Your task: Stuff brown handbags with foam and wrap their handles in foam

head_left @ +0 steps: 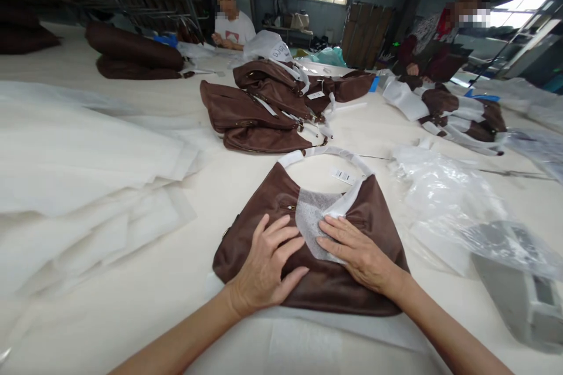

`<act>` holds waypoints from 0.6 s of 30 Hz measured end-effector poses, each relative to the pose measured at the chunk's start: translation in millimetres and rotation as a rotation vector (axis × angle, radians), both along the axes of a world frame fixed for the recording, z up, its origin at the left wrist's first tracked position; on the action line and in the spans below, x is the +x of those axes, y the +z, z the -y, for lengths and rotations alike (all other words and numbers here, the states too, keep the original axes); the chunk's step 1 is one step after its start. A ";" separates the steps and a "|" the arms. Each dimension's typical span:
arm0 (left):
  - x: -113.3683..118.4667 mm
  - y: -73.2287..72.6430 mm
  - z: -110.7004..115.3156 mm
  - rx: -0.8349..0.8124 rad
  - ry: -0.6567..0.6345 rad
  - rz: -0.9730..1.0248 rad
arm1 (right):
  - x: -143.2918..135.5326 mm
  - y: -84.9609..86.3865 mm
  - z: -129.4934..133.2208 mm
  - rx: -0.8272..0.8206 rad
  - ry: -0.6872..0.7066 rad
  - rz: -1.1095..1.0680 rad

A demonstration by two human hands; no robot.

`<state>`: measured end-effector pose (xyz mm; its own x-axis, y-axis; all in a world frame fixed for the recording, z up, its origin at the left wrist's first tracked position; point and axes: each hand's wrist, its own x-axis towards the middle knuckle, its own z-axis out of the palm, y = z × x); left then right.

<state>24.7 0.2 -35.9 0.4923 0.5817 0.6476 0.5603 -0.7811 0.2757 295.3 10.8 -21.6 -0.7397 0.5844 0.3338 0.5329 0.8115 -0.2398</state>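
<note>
A brown handbag (259,205) lies flat on the table in front of me, its strap (328,152) wrapped in white material and curved away from me. A white tag (342,176) rests inside the strap's loop. Over the bag's middle lies a translucent white sheet (312,225). My left hand (272,261) is on the bag's front, left of the sheet, fingers spread. My right hand (358,252) lies flat with its fingertips on the sheet. Thin white paper (308,319) shows under the bag's near edge.
More brown bags (250,108) lie beyond. White sheets (92,158) cover the left side. Clear plastic bags (457,199) and a grey object (519,287) are on the right. Two people (233,26) are across the table, one near a partly wrapped bag (466,111).
</note>
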 end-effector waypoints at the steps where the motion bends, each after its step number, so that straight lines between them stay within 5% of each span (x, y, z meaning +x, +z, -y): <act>1: 0.5 1.0 -0.3 0.008 -0.010 -0.054 | 0.3 -0.6 -1.1 0.000 0.001 -0.001; 7: 5.2 6.3 -7.2 -0.067 -0.202 -0.263 | -0.4 16.4 17.6 -0.069 -0.029 -0.086; 12: 6.4 3.0 -10.6 -0.115 -0.212 -0.260 | 2.7 47.6 107.3 -0.200 0.067 -0.028; 15: 8.1 2.8 -11.5 -0.142 -0.213 -0.247 | 2.2 38.8 158.0 -0.329 0.137 0.178; 18: 9.6 2.4 -11.8 -0.150 -0.210 -0.237 | -5.6 9.4 179.3 -0.291 0.062 0.229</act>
<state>34.3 12.0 -33.6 0.7378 0.5318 0.4157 0.4537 -0.8467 0.2779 289.7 -168.5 -12.3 -0.8129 0.5821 -0.0176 0.5513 0.7595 -0.3452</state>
